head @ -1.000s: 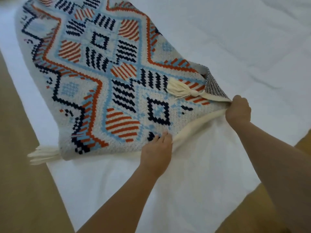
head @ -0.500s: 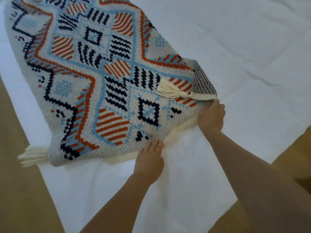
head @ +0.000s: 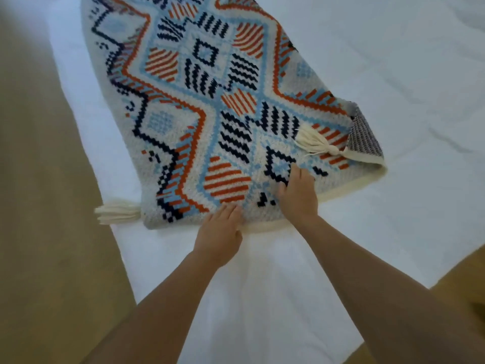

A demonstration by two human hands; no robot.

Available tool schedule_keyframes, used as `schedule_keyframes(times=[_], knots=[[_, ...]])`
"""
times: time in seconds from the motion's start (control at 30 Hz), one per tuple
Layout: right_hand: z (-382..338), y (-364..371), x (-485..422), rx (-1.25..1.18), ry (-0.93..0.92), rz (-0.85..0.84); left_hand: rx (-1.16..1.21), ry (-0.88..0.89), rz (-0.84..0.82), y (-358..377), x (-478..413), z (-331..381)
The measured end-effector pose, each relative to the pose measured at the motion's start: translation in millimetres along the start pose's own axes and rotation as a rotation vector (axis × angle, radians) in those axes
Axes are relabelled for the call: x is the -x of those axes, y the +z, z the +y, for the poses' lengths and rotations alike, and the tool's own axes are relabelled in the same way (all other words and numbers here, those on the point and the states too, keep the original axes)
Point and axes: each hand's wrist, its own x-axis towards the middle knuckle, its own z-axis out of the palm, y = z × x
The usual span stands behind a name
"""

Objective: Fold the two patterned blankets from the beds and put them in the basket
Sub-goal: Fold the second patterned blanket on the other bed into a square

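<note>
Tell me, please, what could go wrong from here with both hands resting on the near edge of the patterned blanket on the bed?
The far right corner is flipped over, its tassel lying on the pattern; folding now could trap that crease. The blanket lies skewed across the white sheet, so edges may not line up. The left hand and right hand sit close together, so the outer corners may sag when lifted.

Blanket (head: 210, 106) far end beyond the top edge; left hand (head: 219, 236) fingertips tucked underneath.
</note>
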Motion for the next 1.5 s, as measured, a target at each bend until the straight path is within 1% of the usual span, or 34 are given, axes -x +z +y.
schedule_keyframes(times=[0.13, 0.3, 0.43, 0.53, 0.6, 0.63, 0.7, 0.77, 0.8, 0.83, 0.93, 1.0, 1.03, 1.1, 1.23, 1.37, 1.43, 1.5], knots=[[-59, 29, 31, 0.022, -0.206, -0.090, -0.041, -0.081, 0.032, -13, 20, -61], [-115, 65, 63, 0.041, -0.283, -0.131, -0.094, -0.201, 0.135, -22, 40, -121], [-150, 88, 88, 0.034, -0.342, -0.218, 0.021, -0.333, 0.086, -22, 42, -152], [-162, 100, 95, 0.104, -0.389, -0.298, 0.046, -0.314, 0.052, -24, 27, -162], [-163, 102, 94, 0.205, -0.400, -0.323, 0.058, -0.266, 0.116, -27, 21, -164], [-162, 102, 93, 0.237, -0.390, -0.319, 0.115, -0.249, 0.147, -28, 22, -164], [-162, 100, 91, 0.245, -0.343, -0.284, 0.315, -0.222, 0.166, -26, 34, -159], [-165, 96, 89, 0.228, -0.299, -0.252, 0.487, -0.226, 0.136, -16, 57, -151], [-166, 94, 89, 0.225, -0.275, -0.263, 0.569, -0.254, 0.115, -8, 71, -146], [-168, 92, 91, 0.238, -0.262, -0.300, 0.653, -0.299, 0.097, 1, 85, -140], [-169, 92, 109, 0.363, -0.291, -0.508, 0.901, -0.485, 0.062, 28, 123, -123], [-164, 93, 122, 0.360, -0.273, -0.565, 0.980, -0.576, 0.068, 37, 135, -118], [-163, 93, 125, 0.324, -0.248, -0.571, 0.968, -0.608, 0.081, 38, 135, -118], [-164, 92, 127, 0.270, -0.223, -0.574, 0.826, -0.630, 0.119, 34, 130, -119], [-166, 85, 118, 0.277, -0.243, -0.559, 0.578, -0.574, 0.189, 23, 112, -116], [-153, 72, 103, 0.245, -0.225, -0.484, 0.475, -0.556, 0.267, 17, 94, -100], [-140, 64, 95, 0.202, -0.219, -0.439, 0.404, -0.516, 0.280, 15, 82, -86], [-120, 55, 85, 0.126, -0.215, -0.382, 0.301, -0.405, 0.279, 14, 68, -66]])
